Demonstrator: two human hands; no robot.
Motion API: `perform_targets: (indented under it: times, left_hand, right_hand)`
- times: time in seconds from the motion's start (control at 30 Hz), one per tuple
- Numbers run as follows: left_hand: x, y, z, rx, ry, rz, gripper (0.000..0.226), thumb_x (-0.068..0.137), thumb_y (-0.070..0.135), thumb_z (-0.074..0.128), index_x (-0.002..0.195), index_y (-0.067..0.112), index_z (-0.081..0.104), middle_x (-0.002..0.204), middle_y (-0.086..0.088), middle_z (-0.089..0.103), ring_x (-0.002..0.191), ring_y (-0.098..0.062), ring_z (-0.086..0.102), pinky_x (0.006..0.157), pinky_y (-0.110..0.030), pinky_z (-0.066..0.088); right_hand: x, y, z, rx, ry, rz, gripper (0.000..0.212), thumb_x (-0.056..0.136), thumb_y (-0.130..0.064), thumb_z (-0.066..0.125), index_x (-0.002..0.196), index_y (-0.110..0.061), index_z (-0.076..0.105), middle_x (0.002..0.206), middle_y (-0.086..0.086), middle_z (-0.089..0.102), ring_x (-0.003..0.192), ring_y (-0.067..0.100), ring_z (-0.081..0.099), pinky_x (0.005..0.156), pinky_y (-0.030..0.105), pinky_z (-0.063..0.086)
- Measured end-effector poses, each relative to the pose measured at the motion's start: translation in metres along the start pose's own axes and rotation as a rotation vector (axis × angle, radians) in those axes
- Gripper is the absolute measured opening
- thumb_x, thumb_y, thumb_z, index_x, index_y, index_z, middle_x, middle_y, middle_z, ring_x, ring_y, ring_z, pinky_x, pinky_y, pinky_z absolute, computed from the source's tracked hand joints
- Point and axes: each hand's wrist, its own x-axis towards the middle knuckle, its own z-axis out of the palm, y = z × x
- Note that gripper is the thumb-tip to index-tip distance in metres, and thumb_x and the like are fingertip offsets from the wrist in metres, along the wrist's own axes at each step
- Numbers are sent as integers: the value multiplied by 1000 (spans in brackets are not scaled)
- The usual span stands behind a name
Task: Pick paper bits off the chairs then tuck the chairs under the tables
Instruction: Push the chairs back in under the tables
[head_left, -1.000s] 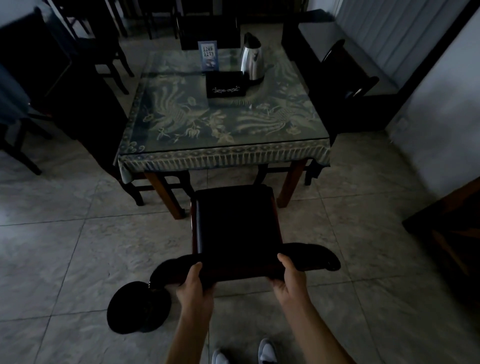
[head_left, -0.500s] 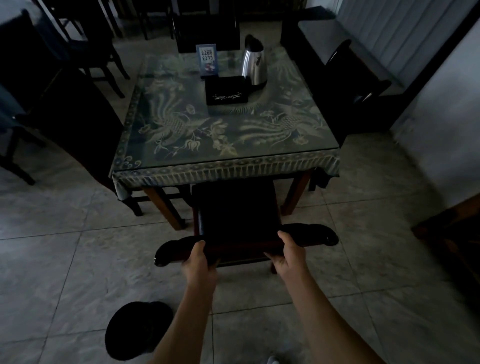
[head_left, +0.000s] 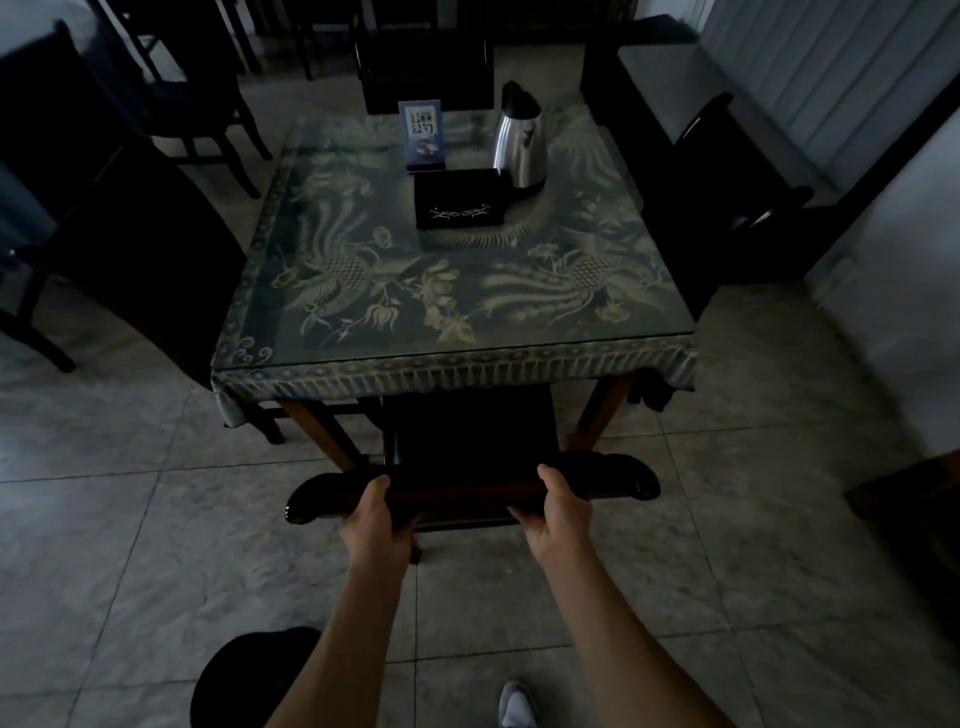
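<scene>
Chair (head_left: 470, 486) glossy dark wood; table (head_left: 452, 358) patterned cloth under glass; kettle (head_left: 519, 150) shiny metal.

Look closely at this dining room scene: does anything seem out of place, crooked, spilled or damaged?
Only one oddity: a round dark object lies on the floor tiles near the person's left arm; what it is cannot be told. The kettle, sign and box stand upright on the table.
</scene>
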Motion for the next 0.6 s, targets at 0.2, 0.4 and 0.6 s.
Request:
perform_targets:
  times: [0.2, 0.4, 0.6]
  left_hand:
    - [-2, -1, -1, 0, -43, 11, 23, 87, 15, 68, 107, 9, 59, 111, -17, 66, 104, -31, 66, 83, -46, 57]
    - [-4, 0, -2, 1, -51, 3, 30, 88, 15, 68, 114, 5, 56, 111, -18, 65, 102, -31, 66, 70, -40, 58]
    - [-3, 0, -3, 8, -68, 14, 23, 88, 15, 68, 107, 9, 57, 112, -17, 66, 104, -30, 66, 80, -45, 57]
  right_hand:
    - [1, -2, 0, -16, -24, 23, 14, 88, -11, 70, 96, -15, 59, 100, 12, 64, 89, 29, 64, 69, 46, 57]
    - [2, 0, -3, -21, -39, 19, 17, 87, -12, 70, 100, -16, 60, 106, 13, 65, 94, 30, 64, 70, 47, 58]
    - [1, -1, -4, -25, -57, 18, 20, 86, -14, 72, 102, -16, 60, 109, 15, 64, 98, 32, 64, 70, 49, 59]
